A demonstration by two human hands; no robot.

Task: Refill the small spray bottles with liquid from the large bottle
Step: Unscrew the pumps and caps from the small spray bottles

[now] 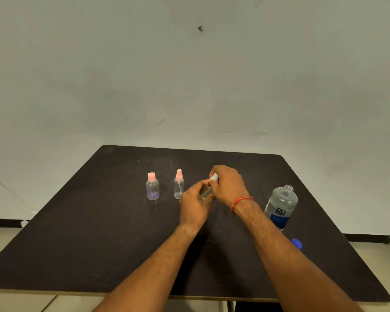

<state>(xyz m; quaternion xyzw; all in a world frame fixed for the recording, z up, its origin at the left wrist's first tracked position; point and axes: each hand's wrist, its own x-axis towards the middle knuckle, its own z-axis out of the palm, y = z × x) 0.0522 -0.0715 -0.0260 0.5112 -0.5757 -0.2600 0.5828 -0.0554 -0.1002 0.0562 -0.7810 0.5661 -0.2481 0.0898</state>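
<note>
Black tabletop (99,255), and everything on it sits in the far half. Both hands meet around the middle, a bit toward the far edge. The left hand (195,204) has its fingers curled round the body of a small clear bottle (205,192). The right hand (229,185) comes over from above, its fingers curled on the white spray top (214,176) at that bottle's neck. I honestly can't tell if the top is seated on the neck or just off it, since the fingers cover that bit. I also can't tell if the bottle rests on the tabletop or is lifted a little. Toward the left edge from the hands stand two more small ones, both upright and capped. The slim spray bottle (178,185) has a pink top and a thin tube visible inside, and it's just beside the left hand's knuckles. The round bottle (153,188) with a pink cap is further left, apart from the slim one. Over by the right edge the large bottle (280,208) stands upright with its neck open, clear liquid inside and a blue label low on the front. Its blue cap (297,243) lies on the tabletop nearer the near edge, partly hidden behind the right forearm. A red thread (241,203) is tied round the right wrist.
</note>
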